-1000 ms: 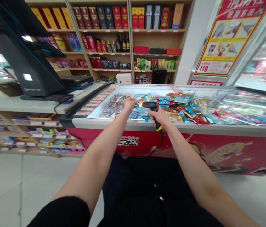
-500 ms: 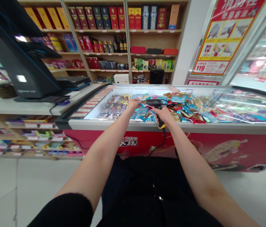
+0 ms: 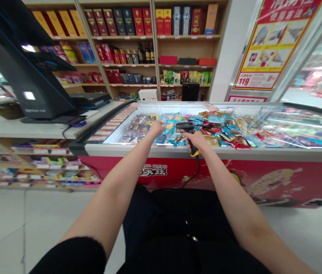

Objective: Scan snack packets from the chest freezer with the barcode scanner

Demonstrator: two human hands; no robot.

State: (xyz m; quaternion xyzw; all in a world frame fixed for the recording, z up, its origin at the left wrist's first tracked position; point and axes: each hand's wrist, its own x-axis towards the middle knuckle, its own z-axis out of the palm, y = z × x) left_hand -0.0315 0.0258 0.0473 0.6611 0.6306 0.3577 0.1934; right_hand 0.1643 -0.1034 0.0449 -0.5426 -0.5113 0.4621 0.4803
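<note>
My right hand (image 3: 196, 140) is wrapped round the handle of a black and yellow barcode scanner (image 3: 186, 125), whose head points left over the freezer. Its cable hangs down the freezer front. My left hand (image 3: 157, 128) is left of the scanner, fingers curled, above the blue snack packets (image 3: 170, 123). Whatever it may hold is hidden by the hand. Dark purple and yellow packets (image 3: 138, 127) lie to its left. A heap of mixed snack packets (image 3: 220, 123) in blue, red and brown spreads to the right of the scanner.
The packets lie in a red-fronted chest freezer (image 3: 115, 150) with a grey rim. A counter (image 3: 63, 131) with a dark checkout machine (image 3: 43, 99) stands at the left. Behind are shelves (image 3: 115, 37) of boxes and bottles; a red poster (image 3: 272, 49) hangs at the right.
My left hand has drawn back left and slightly down, away from the scanner's head. My right hand keeps the scanner in nearly the same place.
</note>
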